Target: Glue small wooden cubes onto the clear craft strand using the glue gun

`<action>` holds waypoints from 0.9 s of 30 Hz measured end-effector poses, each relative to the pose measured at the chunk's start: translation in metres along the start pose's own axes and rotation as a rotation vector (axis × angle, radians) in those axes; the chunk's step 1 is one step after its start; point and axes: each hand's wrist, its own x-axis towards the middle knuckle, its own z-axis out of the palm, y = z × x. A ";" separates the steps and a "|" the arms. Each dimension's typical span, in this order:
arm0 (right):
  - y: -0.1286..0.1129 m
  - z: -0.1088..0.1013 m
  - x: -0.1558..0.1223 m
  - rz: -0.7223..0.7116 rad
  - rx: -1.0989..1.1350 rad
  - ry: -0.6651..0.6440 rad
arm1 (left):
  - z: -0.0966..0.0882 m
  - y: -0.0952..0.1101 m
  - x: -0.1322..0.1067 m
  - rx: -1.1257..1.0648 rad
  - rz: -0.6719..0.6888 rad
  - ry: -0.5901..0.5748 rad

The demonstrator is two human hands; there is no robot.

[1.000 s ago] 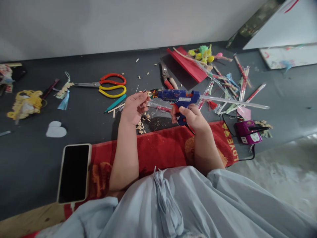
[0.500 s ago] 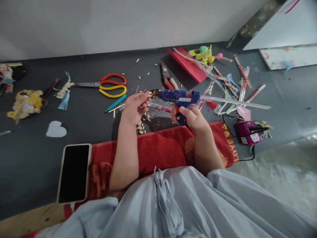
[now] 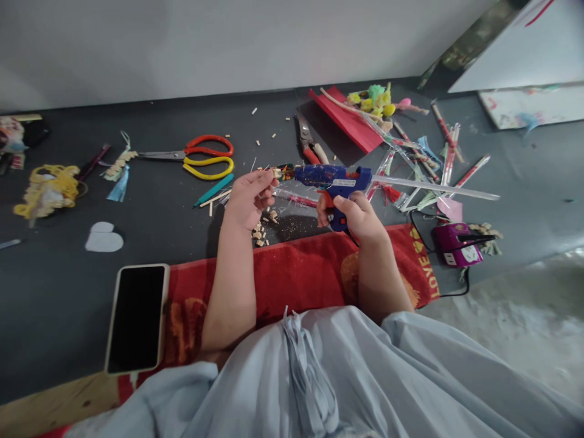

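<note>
Glue gun (image 3: 337, 177) up mid-scene, aimed left at my fingertips!

My right hand (image 3: 360, 218) wraps its grip; my left hand (image 3: 249, 194) pinches a small pale piece (image 3: 276, 174), too tiny to read, right by the gun's front. Gluing looks under way, not done: loose chips (image 3: 259, 234) lie near, seemingly unused, while a tassel (image 3: 119, 187) off left looks finished. Scissors (image 3: 208, 158) and pliers (image 3: 305, 140) sit beyond. Packets (image 3: 448, 163) crowd the right, and could snag the long glue stick (image 3: 433, 185).

The red towel (image 3: 296, 274) reads "LOVE"; the label (image 3: 344, 182) on the glue gun (image 3: 319, 175) seems too small to read.
</note>
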 end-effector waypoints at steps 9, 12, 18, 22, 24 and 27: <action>0.003 0.000 0.001 -0.040 0.029 -0.013 | 0.000 0.000 0.000 0.002 -0.006 -0.005; 0.002 0.000 0.001 -0.042 0.026 -0.014 | 0.000 0.000 0.000 0.014 -0.008 -0.002; 0.002 0.000 0.001 -0.033 0.037 -0.008 | 0.000 0.000 0.000 0.002 -0.004 -0.004; 0.002 -0.001 0.000 -0.018 0.024 0.000 | 0.001 0.000 0.000 -0.004 -0.011 -0.002; 0.002 -0.001 0.000 -0.024 0.024 -0.003 | 0.001 0.000 0.000 -0.002 -0.014 0.000; 0.002 -0.002 0.000 -0.026 0.027 0.002 | 0.001 0.000 -0.001 0.005 -0.014 0.001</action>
